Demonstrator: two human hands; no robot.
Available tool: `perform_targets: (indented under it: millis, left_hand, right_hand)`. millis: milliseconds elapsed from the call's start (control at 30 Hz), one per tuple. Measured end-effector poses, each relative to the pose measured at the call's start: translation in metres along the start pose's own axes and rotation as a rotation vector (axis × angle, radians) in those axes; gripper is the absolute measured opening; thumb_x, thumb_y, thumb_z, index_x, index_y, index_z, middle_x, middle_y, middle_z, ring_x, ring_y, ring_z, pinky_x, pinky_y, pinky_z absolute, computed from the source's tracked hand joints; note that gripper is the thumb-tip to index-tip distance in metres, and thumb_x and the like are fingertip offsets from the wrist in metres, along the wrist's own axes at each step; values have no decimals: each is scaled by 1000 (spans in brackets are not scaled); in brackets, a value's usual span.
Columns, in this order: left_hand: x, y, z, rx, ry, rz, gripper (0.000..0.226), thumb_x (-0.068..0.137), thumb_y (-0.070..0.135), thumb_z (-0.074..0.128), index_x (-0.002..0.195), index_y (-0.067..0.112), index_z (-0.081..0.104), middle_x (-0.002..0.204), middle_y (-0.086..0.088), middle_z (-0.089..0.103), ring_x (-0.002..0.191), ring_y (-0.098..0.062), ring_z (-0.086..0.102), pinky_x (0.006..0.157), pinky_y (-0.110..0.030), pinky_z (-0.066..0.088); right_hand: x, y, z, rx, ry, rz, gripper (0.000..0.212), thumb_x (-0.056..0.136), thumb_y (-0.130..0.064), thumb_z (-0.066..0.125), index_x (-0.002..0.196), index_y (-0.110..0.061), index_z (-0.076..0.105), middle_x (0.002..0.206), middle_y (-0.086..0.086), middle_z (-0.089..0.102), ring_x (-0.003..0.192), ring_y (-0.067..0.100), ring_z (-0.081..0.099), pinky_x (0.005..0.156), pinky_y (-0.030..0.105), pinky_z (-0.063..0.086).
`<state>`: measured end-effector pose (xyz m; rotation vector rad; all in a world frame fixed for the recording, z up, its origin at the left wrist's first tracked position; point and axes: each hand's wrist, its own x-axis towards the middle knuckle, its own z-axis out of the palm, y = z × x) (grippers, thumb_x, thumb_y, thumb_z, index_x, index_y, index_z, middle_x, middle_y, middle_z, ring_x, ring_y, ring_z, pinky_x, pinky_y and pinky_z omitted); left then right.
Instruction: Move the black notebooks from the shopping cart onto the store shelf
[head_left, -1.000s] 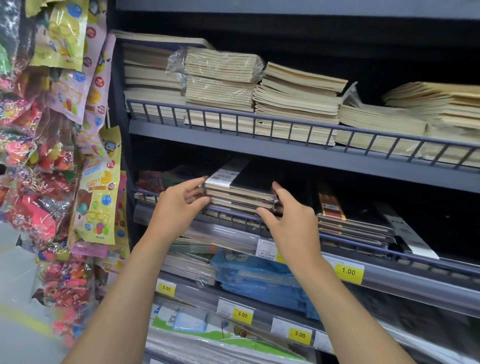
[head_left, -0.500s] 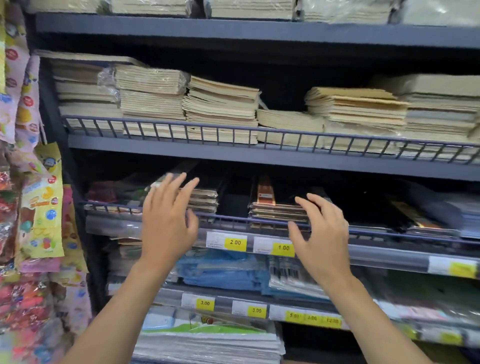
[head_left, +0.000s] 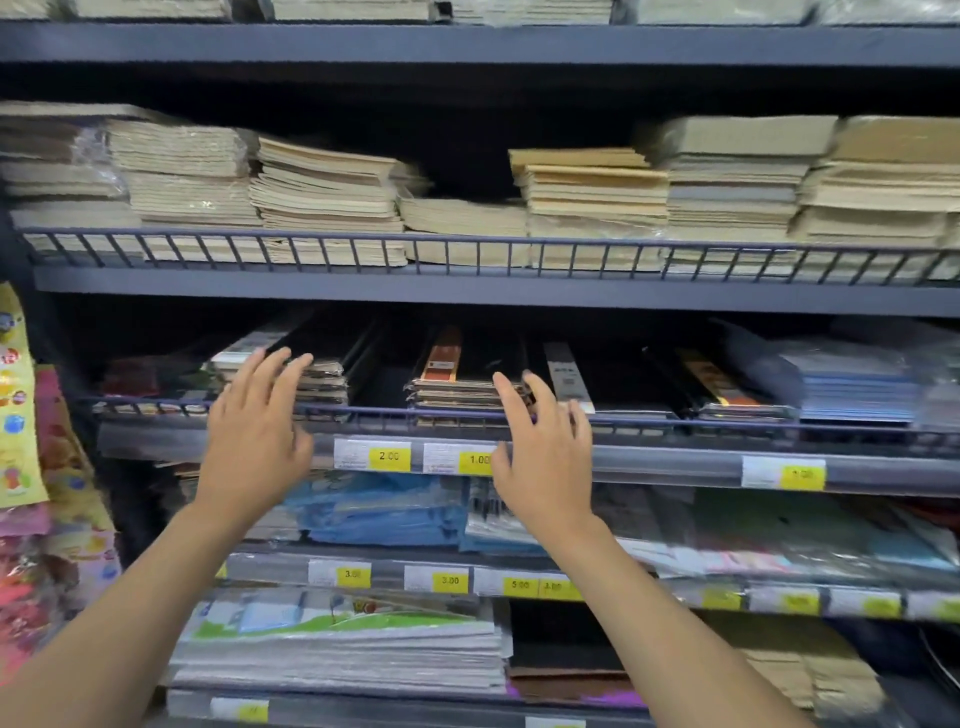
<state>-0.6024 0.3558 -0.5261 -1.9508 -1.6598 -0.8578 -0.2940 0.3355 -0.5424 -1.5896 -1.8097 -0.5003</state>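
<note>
A stack of black notebooks (head_left: 322, 376) lies on the middle store shelf (head_left: 675, 465) behind its low wire rail. Another stack of black notebooks (head_left: 457, 387) with an orange band on top lies to its right. My left hand (head_left: 257, 436) hovers in front of the left stack with fingers spread and holds nothing. In front of the right stack my right hand (head_left: 545, 452) is raised, fingers spread, also empty. The shopping cart is out of view.
More black notebooks (head_left: 727, 395) and blue packs (head_left: 852, 384) lie further right on the same shelf. Beige notebook stacks (head_left: 322, 202) fill the shelf above. Blue folders (head_left: 379, 509) and wrapped paper packs sit on lower shelves. Hanging toy packets (head_left: 21, 415) crowd the left edge.
Both hands let go of the left notebook stack and drew back from the shelf, fingers spreading. The view has shifted left to right, showing more of the shelf.
</note>
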Motion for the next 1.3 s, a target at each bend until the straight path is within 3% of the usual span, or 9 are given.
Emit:
perform_targets:
  millis: [133,400,733,900,1033,1100,1233,1300]
  left_hand:
    - [0,-1,-2,28,-24,6,83,80,11,70,155,14,34,159,-11,35,154,-32,23,116,-55,37]
    - [-2,1,9,-46,43,-17,79,79,8,61,153,15,37,159,-9,36,154,-31,21,110,-53,43]
    - [1,0,21,-90,133,-52,74,76,9,58,149,14,46,157,-11,42,153,-32,27,112,-56,34]
    - [5,-2,-9,-61,-99,-37,80,75,14,65,152,13,44,160,-13,39,154,-34,24,116,-60,29]
    - [20,-7,-50,-14,-423,-23,93,70,22,76,155,17,39,162,-10,37,154,-32,24,114,-61,32]
    - [36,-10,-73,-2,-576,-17,93,73,24,77,156,21,38,162,-7,37,154,-30,26,114,-61,33]
    - [80,-10,-122,-70,-875,-25,75,96,27,52,162,29,17,170,0,16,158,-21,8,126,-54,13]
    - [99,-4,-148,-88,-964,30,65,101,23,46,161,29,22,171,1,14,159,-19,7,127,-52,11]
  right_hand:
    - [-2,2,10,10,63,-13,74,86,-25,61,155,-29,33,156,7,38,133,24,49,120,51,24]
    - [-1,-5,28,39,177,50,68,84,-21,61,149,-23,43,151,8,43,112,26,58,120,51,23]
    - [5,-20,30,47,197,131,64,76,-16,66,139,-16,51,144,10,50,131,28,49,121,50,21]
    - [11,-30,-7,96,-85,217,65,80,-16,67,143,-19,47,149,7,44,140,27,41,125,48,17]
    - [38,-36,-57,47,-445,274,66,84,-29,64,147,-25,42,156,7,37,141,29,40,114,48,37]
    - [62,-41,-86,1,-668,316,71,87,-39,62,152,-30,35,162,6,27,145,30,34,113,48,37]
    - [112,-53,-148,50,-972,475,83,87,-56,60,158,-34,24,168,-1,12,153,27,15,117,56,27]
    - [129,-53,-181,56,-1076,512,83,87,-61,59,157,-32,25,168,-2,13,153,27,13,117,58,28]
